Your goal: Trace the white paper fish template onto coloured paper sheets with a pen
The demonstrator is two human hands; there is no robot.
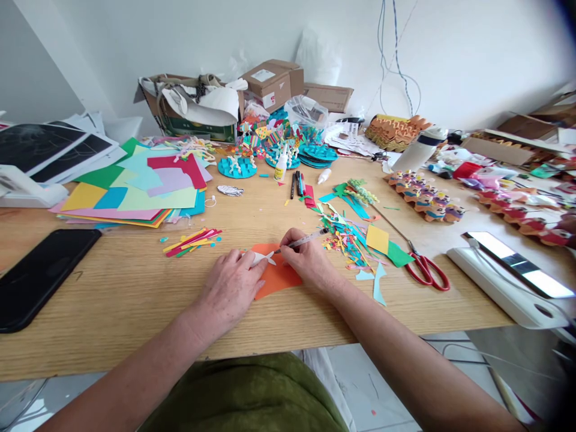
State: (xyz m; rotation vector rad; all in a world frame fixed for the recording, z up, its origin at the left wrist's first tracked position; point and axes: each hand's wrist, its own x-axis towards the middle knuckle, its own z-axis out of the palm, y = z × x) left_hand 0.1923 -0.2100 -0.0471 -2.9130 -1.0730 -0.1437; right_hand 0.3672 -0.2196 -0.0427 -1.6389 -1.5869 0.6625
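The fingers of the right hand (310, 261) pinch a slim pen (306, 239); its tip reaches the forked end of a white paper cutout (269, 259), though any line it makes is too small to see. The left hand (231, 282) lies palm down, fingers extended and pressing rather than grasping, and covers part of the cutout, so its full outline stays hidden. The cutout lies on a sheet of orange paper (279, 284), itself partly covered by both hands, near the front edge of the wooden table (288, 327).

Just to the right, paper scraps (348, 243) overlap so thickly that single pieces are hard to separate. Beyond them are red-handled scissors (422, 259); a thin rod runs up from them, and I cannot tell whether it belongs to them. Left of the hands lie coloured strips (193, 242) and, farther off, a stack of coloured paper (175, 199). A black phone (45, 279) is cut off by the left edge. At the back, a bag's contents and the heap before the cardboard box (270, 87) blur together.
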